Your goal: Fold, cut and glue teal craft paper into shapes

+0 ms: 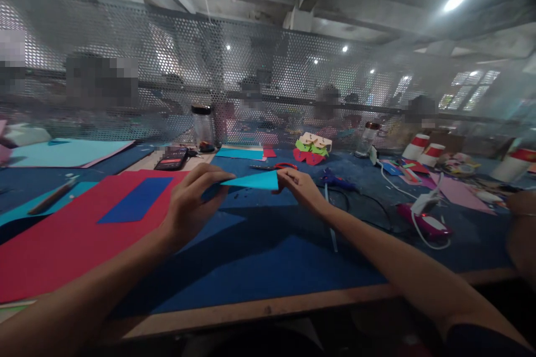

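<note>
A light-blue piece of paper is held up above the blue table between my two hands. My left hand pinches its left end, with thumb and fingers closed on it. At the right end, the fingers of my right hand are closed on the paper's edge. The sheet looks tilted, narrow at the left and wider at the right. Under and beside my left hand lie a large red sheet and a dark-blue paper strip. Red-handled scissors rest just behind my right hand.
A blue glue gun with a cable lies right of my right hand. Farther right are a magenta device with a white cord and paper scraps. Folded coloured papers, glass bottles and a perforated screen stand behind.
</note>
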{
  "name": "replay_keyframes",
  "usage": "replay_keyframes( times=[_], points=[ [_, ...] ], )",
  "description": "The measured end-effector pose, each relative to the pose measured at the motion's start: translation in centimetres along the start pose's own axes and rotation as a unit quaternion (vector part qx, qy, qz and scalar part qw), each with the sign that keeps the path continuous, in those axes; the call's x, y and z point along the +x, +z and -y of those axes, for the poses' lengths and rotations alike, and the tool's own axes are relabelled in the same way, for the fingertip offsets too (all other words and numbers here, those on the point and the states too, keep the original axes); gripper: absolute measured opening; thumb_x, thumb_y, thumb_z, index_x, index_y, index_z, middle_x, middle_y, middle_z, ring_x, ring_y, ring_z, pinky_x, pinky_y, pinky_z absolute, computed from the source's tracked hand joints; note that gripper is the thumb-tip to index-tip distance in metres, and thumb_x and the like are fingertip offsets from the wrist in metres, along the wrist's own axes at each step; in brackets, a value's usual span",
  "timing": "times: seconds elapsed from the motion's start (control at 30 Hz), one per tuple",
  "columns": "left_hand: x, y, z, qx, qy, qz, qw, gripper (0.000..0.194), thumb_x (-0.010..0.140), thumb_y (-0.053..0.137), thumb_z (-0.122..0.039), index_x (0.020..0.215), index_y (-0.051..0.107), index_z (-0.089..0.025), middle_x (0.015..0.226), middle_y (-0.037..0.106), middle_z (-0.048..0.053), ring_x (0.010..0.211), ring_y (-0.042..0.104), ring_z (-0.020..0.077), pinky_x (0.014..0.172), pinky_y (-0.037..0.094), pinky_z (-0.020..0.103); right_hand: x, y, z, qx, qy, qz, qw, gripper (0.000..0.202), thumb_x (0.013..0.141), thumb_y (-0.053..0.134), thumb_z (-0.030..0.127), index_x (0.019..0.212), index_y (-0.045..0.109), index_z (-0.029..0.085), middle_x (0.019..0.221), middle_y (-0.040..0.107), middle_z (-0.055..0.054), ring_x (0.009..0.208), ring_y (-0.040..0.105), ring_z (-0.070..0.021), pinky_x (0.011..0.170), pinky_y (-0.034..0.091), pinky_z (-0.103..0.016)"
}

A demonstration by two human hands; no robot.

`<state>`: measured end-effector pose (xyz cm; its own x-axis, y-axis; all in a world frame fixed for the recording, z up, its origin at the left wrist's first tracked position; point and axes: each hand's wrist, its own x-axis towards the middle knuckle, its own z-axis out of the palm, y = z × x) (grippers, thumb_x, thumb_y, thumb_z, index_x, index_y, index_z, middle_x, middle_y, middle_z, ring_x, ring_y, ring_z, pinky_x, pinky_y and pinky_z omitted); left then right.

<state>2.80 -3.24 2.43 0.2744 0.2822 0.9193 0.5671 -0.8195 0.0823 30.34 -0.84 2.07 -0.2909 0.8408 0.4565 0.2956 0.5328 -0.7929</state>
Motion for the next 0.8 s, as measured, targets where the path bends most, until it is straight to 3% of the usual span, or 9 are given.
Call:
replay_keyframes(
  times=[0.17, 0.27, 0.4, 0.5, 0.63, 0.8],
  points=[
    [-0.1, -0.4, 0.3, 0.068, 0.062, 0.011, 0.996, 0.024, 0.092, 0.069, -0.013, 0.114, 0.071, -0.023, 0.099, 0.064, 0.003, 0.088, 0.063, 0.0182, 0.078, 0.052, 0.031, 0.7, -1.2, -1.0, -0.04, -0.016, -0.035, 0.998, 0.031, 0.099, 0.056, 0.045, 0.108, 0.07, 0.019, 0.111, 0.076, -0.007, 0.099, 0.071, -0.0199, 0.086, 0.052, -0.029],
    [-0.8, 0.2, 0.3, 0.104, 0.091, 0.117, 0.983, 0.024, 0.095, 0.059, -0.01, 0.114, 0.07, -0.02, 0.1, 0.064, 0.006, 0.092, 0.061, 0.0223, 0.081, 0.051, 0.036, 1.3, -2.8, -1.7, -0.155, -0.025, -0.058, 0.986, 0.029, 0.103, 0.05, 0.037, 0.113, 0.067, 0.017, 0.105, 0.077, -0.008, 0.097, 0.072, -0.019, 0.088, 0.052, -0.029],
    [-2.0, 1.6, -0.6, 0.11, 0.096, 0.29, 0.946, 0.029, 0.088, 0.056, -0.004, 0.11, 0.069, -0.019, 0.101, 0.066, 0.008, 0.092, 0.061, 0.0251, 0.08, 0.047, 0.038, 2.7, -4.5, -3.0, -0.419, -0.018, -0.019, 0.908, 0.028, 0.104, 0.046, 0.03, 0.114, 0.069, 0.017, 0.118, 0.074, -0.009, 0.11, 0.067, -0.0208, 0.095, 0.047, -0.031],
    [-2.7, 2.4, -1.3, 0.069, 0.078, 0.362, 0.926, 0.015, 0.093, 0.064, -0.021, 0.107, 0.069, -0.021, 0.1, 0.067, 0.007, 0.092, 0.062, 0.025, 0.079, 0.046, 0.037, 4.3, -4.8, -4.6, -0.47, 0.008, 0.014, 0.882, 0.027, 0.102, 0.049, 0.027, 0.111, 0.072, 0.016, 0.118, 0.074, -0.011, 0.11, 0.066, -0.0246, 0.095, 0.046, -0.034],
    [-3.1, 2.5, -1.5, 0.016, 0.033, 0.377, 0.925, 0.032, 0.098, 0.062, -0.051, 0.105, 0.068, -0.021, 0.101, 0.068, 0.007, 0.094, 0.064, 0.0247, 0.082, 0.047, 0.037, 6.6, -4.6, -6.7, -0.525, 0.033, 0.075, 0.847, 0.031, 0.102, 0.051, 0.027, 0.122, 0.07, 0.015, 0.125, 0.071, -0.016, 0.116, 0.064, -0.0281, 0.097, 0.047, -0.037],
    [-3.1, 2.5, -0.9, 0.007, 0.016, 0.38, 0.925, 0.024, 0.101, 0.059, -0.041, 0.105, 0.068, -0.02, 0.102, 0.067, 0.007, 0.095, 0.064, 0.0236, 0.083, 0.048, 0.035, 8.7, -3.9, -8.4, -0.569, 0.061, 0.136, 0.809, 0.032, 0.102, 0.056, 0.03, 0.128, 0.065, 0.013, 0.128, 0.067, -0.018, 0.118, 0.063, -0.0283, 0.101, 0.05, -0.043]
  ],
)
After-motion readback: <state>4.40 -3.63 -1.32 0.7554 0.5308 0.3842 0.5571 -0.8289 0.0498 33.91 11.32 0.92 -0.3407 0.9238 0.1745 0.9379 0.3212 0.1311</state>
